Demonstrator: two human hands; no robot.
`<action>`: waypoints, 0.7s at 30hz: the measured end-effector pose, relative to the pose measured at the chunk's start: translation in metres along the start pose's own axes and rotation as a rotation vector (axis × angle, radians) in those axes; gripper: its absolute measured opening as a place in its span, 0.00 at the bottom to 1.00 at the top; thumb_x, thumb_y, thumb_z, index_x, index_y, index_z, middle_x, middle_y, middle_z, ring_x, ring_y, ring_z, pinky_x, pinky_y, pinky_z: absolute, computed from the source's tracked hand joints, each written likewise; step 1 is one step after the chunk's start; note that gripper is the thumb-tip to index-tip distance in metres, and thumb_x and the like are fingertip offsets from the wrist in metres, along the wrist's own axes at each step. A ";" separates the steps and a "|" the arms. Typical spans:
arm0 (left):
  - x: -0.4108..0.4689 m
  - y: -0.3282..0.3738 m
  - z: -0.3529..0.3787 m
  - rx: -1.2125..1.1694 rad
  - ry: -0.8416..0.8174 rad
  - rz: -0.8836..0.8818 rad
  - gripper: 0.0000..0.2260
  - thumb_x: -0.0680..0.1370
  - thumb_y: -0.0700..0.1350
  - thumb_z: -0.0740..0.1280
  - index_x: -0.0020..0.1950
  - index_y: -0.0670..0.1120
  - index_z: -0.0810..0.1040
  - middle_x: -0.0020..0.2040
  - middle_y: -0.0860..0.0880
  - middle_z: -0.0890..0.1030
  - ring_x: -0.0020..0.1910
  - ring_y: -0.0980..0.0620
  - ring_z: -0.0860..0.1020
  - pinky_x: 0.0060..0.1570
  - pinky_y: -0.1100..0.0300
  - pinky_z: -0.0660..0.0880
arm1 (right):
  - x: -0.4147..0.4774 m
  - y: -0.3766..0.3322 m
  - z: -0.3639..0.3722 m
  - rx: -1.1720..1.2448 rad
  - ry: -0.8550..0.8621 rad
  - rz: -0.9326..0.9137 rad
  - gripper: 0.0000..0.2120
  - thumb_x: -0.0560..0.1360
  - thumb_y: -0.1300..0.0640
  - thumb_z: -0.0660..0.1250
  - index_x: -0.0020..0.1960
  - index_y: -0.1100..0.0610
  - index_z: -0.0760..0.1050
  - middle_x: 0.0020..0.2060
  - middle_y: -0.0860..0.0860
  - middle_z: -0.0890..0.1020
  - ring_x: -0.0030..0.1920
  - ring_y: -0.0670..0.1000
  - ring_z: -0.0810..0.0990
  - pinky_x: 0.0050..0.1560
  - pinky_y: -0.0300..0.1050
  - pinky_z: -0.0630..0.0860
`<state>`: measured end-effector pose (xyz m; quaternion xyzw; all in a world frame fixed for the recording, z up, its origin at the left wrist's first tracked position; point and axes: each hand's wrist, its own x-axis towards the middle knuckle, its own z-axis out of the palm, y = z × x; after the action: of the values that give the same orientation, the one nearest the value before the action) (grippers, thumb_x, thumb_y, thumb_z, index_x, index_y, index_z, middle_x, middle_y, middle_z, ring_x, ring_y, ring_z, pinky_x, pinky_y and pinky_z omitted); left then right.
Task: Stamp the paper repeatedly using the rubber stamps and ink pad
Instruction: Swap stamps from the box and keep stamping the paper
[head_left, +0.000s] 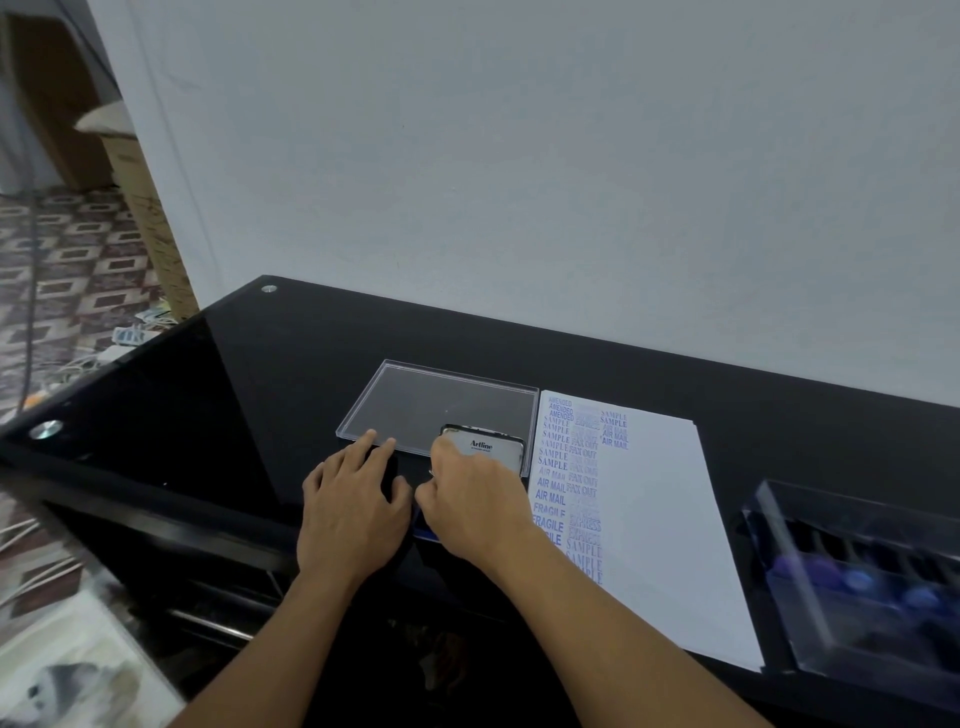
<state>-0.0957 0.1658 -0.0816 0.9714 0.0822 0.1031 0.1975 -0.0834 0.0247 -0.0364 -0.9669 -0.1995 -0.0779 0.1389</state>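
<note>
A person's two hands meet at the near middle of a black glass desk (260, 364). The left hand (353, 509) lies flat, fingers straight and a little spread, its fingertips touching the near edge of a clear plastic tray (441, 395). A dark shape under those fingers merges with the desk and cannot be made out.

The right hand (472, 509) is just beside it, fingers curled down over the near left corner of the ink pad (488, 447). Only the pad's silver lid with dark lettering shows, lying on the tray's near right part. The hand covers the rest, so I cannot tell whether the fingers pinch the lid or only rest on it. A thin blue sliver (423, 527) peeks out below the right thumb; what it belongs to is hidden.

The paper (649, 493) lies just right of the tray and ink pad, a white stack with columns of blue stamped words down its left part. The lowest words are covered by the right forearm.

Further right, well apart from the hands, stands a clear box (779, 530), blurred and cut off by the frame edge. The stamps (852, 579) inside show only as smeared blue and purple knobs.
</note>
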 end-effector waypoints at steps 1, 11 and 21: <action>0.000 0.000 0.000 0.001 0.001 -0.002 0.23 0.82 0.53 0.59 0.77 0.53 0.66 0.80 0.52 0.62 0.78 0.48 0.60 0.75 0.47 0.55 | 0.000 0.000 0.000 0.003 -0.001 0.001 0.06 0.79 0.54 0.58 0.47 0.54 0.62 0.29 0.48 0.67 0.32 0.53 0.72 0.32 0.45 0.67; 0.001 0.001 0.000 0.001 0.000 -0.005 0.23 0.82 0.54 0.58 0.77 0.53 0.66 0.80 0.52 0.62 0.78 0.49 0.60 0.75 0.47 0.55 | -0.001 -0.001 -0.003 0.020 -0.018 0.006 0.06 0.79 0.54 0.58 0.47 0.54 0.62 0.33 0.52 0.72 0.33 0.55 0.73 0.34 0.46 0.69; 0.001 0.000 0.000 0.009 -0.007 0.004 0.23 0.82 0.53 0.58 0.78 0.53 0.65 0.80 0.52 0.61 0.78 0.48 0.59 0.75 0.47 0.55 | 0.000 0.000 0.000 -0.001 -0.006 0.000 0.07 0.80 0.52 0.58 0.48 0.54 0.61 0.32 0.50 0.70 0.33 0.54 0.72 0.34 0.45 0.67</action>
<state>-0.0946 0.1659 -0.0812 0.9728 0.0802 0.0995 0.1931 -0.0836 0.0245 -0.0364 -0.9672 -0.1999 -0.0750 0.1376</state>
